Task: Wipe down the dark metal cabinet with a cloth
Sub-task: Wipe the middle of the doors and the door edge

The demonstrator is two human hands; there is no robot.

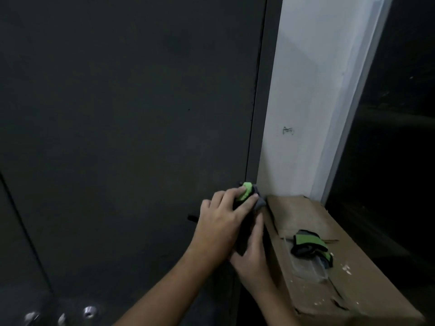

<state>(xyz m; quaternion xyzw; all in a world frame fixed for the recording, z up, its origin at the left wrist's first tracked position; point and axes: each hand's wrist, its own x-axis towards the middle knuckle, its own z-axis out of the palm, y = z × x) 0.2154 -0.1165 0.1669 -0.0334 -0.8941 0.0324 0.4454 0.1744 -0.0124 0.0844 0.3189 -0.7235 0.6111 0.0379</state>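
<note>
Pressing a dark cloth [246, 196] with a bright green patch against the dark metal cabinet [129, 114], the person works low on the door panel, right at its right-hand edge where a thin vertical seam runs. The left hand [220, 228] lies on top of the cloth, its fingers [231, 195] spread fairly wide and nearly straight, one fingertip resting on the green patch and another reaching towards a grey corner of the fabric that sticks out to the right. The right hand [251, 257] sits just below and partly under the left wrist; its thumb points up along the right side of the cloth, touching it, but the rest of its fingers are hidden, so whether they grip the fabric cannot be told.

Just beside the hands, to the right, stands a worn cardboard box [306, 215], its near corner touching or almost touching the cloth. On its top lies a second piece of green and black fabric [309, 243], partly over a clear plastic bag [308, 269], with pale crumbs scattered near them. Behind the box rises a white wall [306, 90] bearing a small scribbled mark, and beyond it a dark pane [400, 137]. At the lower left, shiny round metal fittings [90, 311] catch the light.
</note>
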